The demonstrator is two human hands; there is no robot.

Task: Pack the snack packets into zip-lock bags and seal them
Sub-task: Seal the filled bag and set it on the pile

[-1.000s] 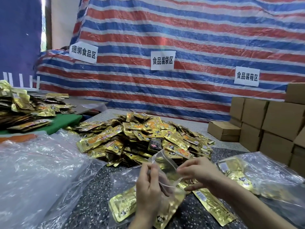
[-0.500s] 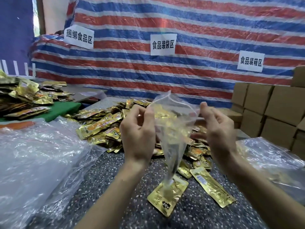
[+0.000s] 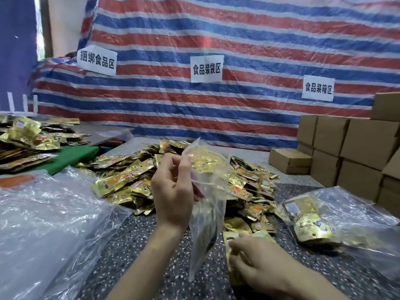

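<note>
Left grip pinching zip-lock bag, hanging upright, mouth up, right grip pinching packet

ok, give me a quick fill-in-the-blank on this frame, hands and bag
The left hand holds the zip-lock bag up by its ___ edge.
The right hand touches ___ snack packets on the table.
Cardboard boxes are stacked on the ___ side of the view.
Missing: top; gold; right.

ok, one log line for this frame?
left hand: holds zip-lock bag up by its mouth | right hand: fingers pinch gold packet on table
</note>
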